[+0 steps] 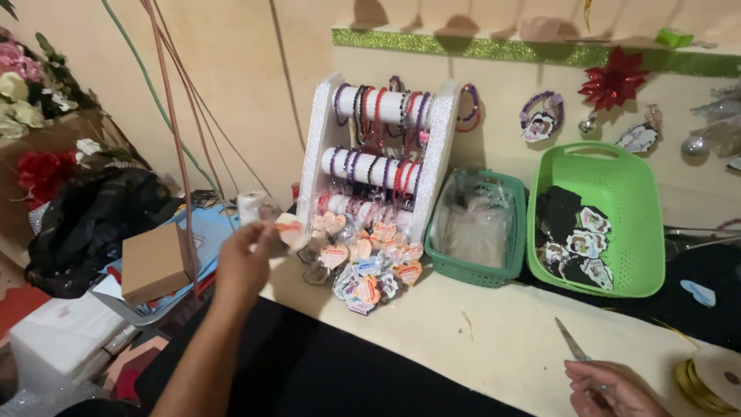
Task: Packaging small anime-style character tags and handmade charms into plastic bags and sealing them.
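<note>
Left hand (pixel 245 266) raised over the bench (pixel 494 340), fingers (pixel 266 235) pinched on a small heart tag (pixel 292 232), pale with orange print, held up just in front of the tag pile (pixel 363 266). Right hand (pixel 610 386) low at the frame's bottom edge, fingers clenched round the handles of scissors (pixel 573 342), blades pointing up and left, tips above bare bench. Gold ribbon spool (pixel 706 382) just right of the right hand, partly cut off by the frame. Tag pile lies at the foot of a white rack (pixel 374 150), two rolls visible with red, purple and black bracelets (pixel 378 108) looped on them, a third roll half hidden behind the pile. Dark green basket (pixel 509 232) right of the rack, clear plastic bags inside. Light green basket (pixel 641 216) beside it, tilted against the wall, holding dark cards with printed stickers. Brown box (pixel 154 262) left of the left hand, resting on blue papers. White thread roll (pixel 251 205) behind the left hand. Glitter green strip (pixel 540 52) along the wall shelf, red poinsettia (pixel 614 77) under it, bead charms hung beside. Artificial flowers (pixel 31 93) far left, blurry.
</note>
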